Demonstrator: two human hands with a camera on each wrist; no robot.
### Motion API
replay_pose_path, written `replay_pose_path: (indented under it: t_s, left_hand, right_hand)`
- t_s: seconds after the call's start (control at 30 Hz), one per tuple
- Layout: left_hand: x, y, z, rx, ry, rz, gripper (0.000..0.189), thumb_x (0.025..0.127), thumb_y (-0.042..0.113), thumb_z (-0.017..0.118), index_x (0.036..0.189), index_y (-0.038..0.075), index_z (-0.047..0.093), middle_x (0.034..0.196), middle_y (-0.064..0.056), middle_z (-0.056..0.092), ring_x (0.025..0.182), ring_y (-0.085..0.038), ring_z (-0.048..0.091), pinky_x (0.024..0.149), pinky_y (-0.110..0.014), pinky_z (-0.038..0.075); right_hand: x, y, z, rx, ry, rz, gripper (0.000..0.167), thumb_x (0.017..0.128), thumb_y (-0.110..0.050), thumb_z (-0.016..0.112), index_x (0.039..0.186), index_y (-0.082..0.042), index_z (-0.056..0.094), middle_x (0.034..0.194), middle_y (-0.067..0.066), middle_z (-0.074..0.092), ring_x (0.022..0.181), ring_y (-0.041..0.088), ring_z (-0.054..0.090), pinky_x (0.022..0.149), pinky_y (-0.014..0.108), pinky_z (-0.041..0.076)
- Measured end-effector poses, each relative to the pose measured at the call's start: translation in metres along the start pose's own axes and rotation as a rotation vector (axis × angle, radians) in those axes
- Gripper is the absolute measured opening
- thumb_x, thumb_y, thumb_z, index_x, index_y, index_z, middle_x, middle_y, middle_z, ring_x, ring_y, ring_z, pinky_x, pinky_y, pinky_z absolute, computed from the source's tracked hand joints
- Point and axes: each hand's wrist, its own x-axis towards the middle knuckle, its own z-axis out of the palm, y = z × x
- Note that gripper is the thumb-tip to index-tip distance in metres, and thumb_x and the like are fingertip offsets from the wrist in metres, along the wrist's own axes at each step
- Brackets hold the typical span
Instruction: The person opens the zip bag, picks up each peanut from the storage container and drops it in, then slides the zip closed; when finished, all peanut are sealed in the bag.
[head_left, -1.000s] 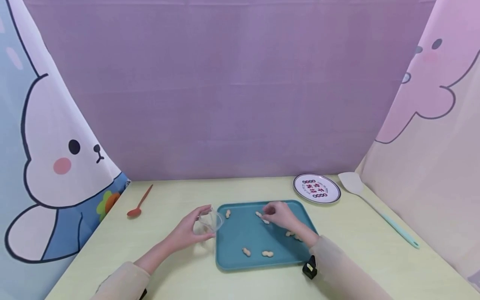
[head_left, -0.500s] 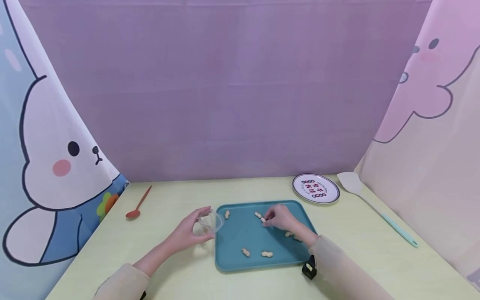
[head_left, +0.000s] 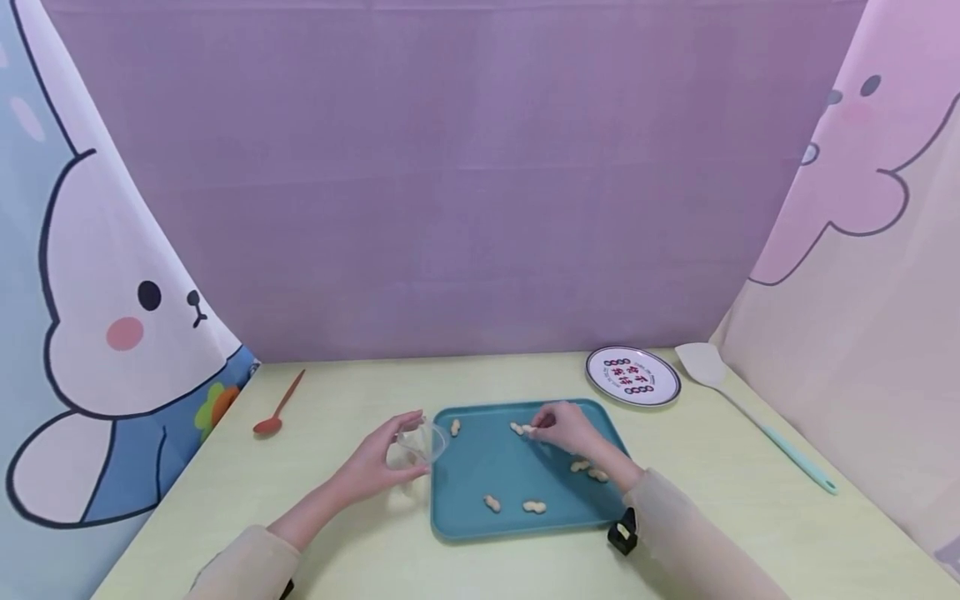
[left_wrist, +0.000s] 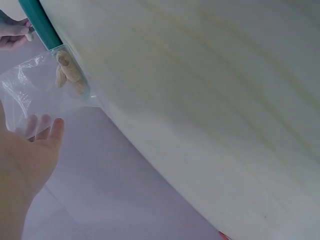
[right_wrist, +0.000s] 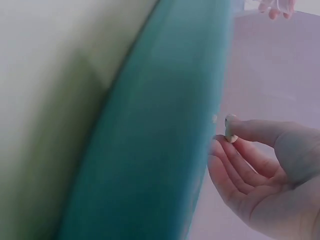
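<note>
Peanut (right_wrist: 230, 129) at the far side of the tray (head_left: 483, 471), beside another peanut (head_left: 516, 428) | my right fingers (right_wrist: 257, 131) nearly meet, pinching it | my left fingers (left_wrist: 58, 129) curl round the clear container (left_wrist: 37, 92) | a loose pinch could drop it; squeezing hard might crack it

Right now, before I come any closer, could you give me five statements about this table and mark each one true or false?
1. The right grip pinches a peanut. True.
2. The left grip holds the red spoon. False: the left grip holds a clear container.
3. Peanuts show inside the clear container. True.
4. The spatula lies right of the plate. True.
5. The plate lies on the tray. False: it lies on the table, apart from the tray.
</note>
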Motion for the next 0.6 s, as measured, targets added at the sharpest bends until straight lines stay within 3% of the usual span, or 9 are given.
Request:
replay_pose_path:
  t_s: [0.33, 0.6]
  left_hand:
    - [0.001, 0.000, 0.001, -0.002, -0.001, 0.005, 0.077, 0.074, 0.027, 0.080, 0.136, 0.002, 0.043, 0.130, -0.013, 0.057, 0.121, -0.027, 0.053, 0.094, -0.046, 0.048]
    - [0.001, -0.001, 0.001, -0.017, -0.006, -0.009, 0.077, 0.075, 0.028, 0.079, 0.136, 0.002, 0.042, 0.131, -0.015, 0.056, 0.121, -0.027, 0.052, 0.094, -0.045, 0.048]
  right_hand:
    - [0.002, -0.014, -0.002, 0.088, 0.061, -0.050, 0.008, 0.085, -0.013, 0.069, 0.091, -0.008, 0.067, 0.082, 0.001, 0.066, 0.073, 0.010, 0.059, 0.060, 0.022, 0.049]
    - [0.004, -0.040, 0.008, 0.162, 0.096, -0.149, 0.014, 0.086, -0.019, 0.069, 0.092, -0.007, 0.067, 0.081, 0.004, 0.067, 0.071, 0.013, 0.061, 0.058, 0.022, 0.051]
